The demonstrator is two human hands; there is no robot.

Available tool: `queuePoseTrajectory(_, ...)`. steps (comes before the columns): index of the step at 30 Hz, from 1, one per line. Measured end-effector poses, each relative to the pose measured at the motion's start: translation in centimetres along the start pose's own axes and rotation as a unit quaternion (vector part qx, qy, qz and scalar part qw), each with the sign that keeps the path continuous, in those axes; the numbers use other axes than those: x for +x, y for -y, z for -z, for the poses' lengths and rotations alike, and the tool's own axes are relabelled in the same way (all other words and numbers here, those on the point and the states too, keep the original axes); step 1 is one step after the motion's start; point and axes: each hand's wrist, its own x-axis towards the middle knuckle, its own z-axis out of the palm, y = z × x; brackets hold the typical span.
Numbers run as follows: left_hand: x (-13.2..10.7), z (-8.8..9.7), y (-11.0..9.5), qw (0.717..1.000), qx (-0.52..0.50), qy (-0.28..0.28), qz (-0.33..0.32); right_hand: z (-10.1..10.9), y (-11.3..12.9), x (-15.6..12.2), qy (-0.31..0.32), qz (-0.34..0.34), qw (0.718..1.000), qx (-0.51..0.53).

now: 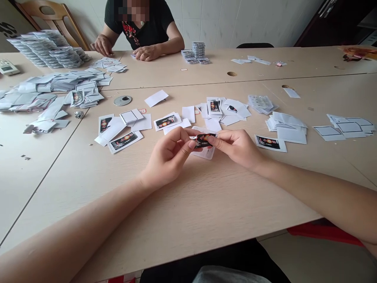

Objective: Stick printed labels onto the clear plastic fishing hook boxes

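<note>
1. The left hand [167, 157] and right hand [235, 147] met over the middle of the pale wooden table [206, 212]. Each pinched one end of a small black printed card with red and gold markings [205, 140]. Thumbs and forefingers were closed on it, and the other fingers curled loosely.
2. The card was held flat, with a clear plastic sleeve [207, 153] just at its 6 o'clock. Gripping by the ends seemingly left its face uncovered.
3. Loose white paper slips [228, 112] fanned from 9 to 3 o'clock beyond the hands, probably for easy reach.
4. Stacked grey-white bundles [50, 49] stood at 10 o'clock, and a co-worker's hand [147, 52] rested at 12 o'clock.
5. The card's print was too small to read and fingertips hid its ends. Whether it touched the sleeve could not be told.
</note>
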Motion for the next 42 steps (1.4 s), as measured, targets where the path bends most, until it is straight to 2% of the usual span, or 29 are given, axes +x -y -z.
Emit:
queuePoseTrajectory(5, 0.0, 0.2, 0.0, 1.0, -0.008, -0.002, 0.01, 0.0, 0.0, 0.1, -0.001, -0.007, 1.0, 0.029)
queuePoseTrajectory(11, 0.0, 0.1, 0.2, 1.0, 0.023, 0.004, -0.001, -0.1, -0.1, -0.1, 0.035, 0.018, 0.999, 0.016)
queuePoseTrajectory(16, -0.3, 0.0, 0.3, 0.988, 0.144, -0.044, -0.034, -0.3, -0.2, -0.1, 0.004, 0.04, 0.999, 0.0)
queuePoseTrajectory(19, -0.3, 0.2, 0.1, 0.961, 0.257, -0.083, -0.063, -0.3, -0.2, -0.1, -0.003, 0.044, 0.999, -0.004)
queuePoseTrajectory(21, -0.4, 0.3, 0.0, 0.948, 0.295, -0.094, -0.075, -0.3, -0.2, -0.1, 0.002, 0.043, 0.999, -0.006)
queuePoseTrajectory(24, -0.4, 0.2, -0.2, 0.955, 0.272, -0.103, -0.058, -0.3, 0.0, -0.2, 0.018, 0.054, 0.998, -0.011)
queuePoseTrajectory(29, -0.4, -0.3, -0.2, 0.971, 0.186, -0.149, 0.022, -0.6, 0.3, -0.3, 0.025, 0.075, 0.997, -0.019)
queuePoseTrajectory(38, -0.1, -0.4, -0.7, 0.985, 0.059, -0.141, 0.08, -0.7, 0.2, -0.6, 0.002, 0.08, 0.997, -0.017)
queuePoseTrajectory(42, 0.1, -0.3, -0.5, 0.983, 0.067, -0.139, 0.103, -0.7, 0.0, -0.5, -0.01, 0.073, 0.997, -0.006)
